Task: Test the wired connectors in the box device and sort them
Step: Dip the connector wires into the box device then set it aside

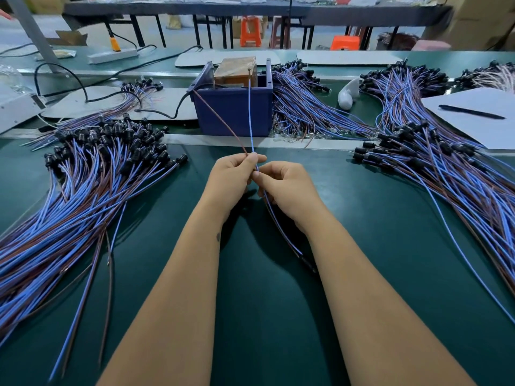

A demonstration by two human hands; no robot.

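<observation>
My left hand point(232, 176) and my right hand point(287, 188) meet at the middle of the green table, both pinching one wired connector. Its blue wire point(250, 115) and brown wire point(220, 118) rise from my fingers toward the blue box device point(234, 112), which holds a brown block point(237, 71). The blue wire's tip stands over the box top; the brown one reaches its left corner. The rest of the connector trails under my right wrist toward me. A large pile of connectors point(83, 176) lies on the left, another pile point(446, 168) on the right.
More connectors point(306, 107) are heaped beside the box's right side. A white sheet with a black pen point(471, 111) lies at the far right. A power strip point(111, 55) and black cables sit at the back left. Stools stand beyond the table.
</observation>
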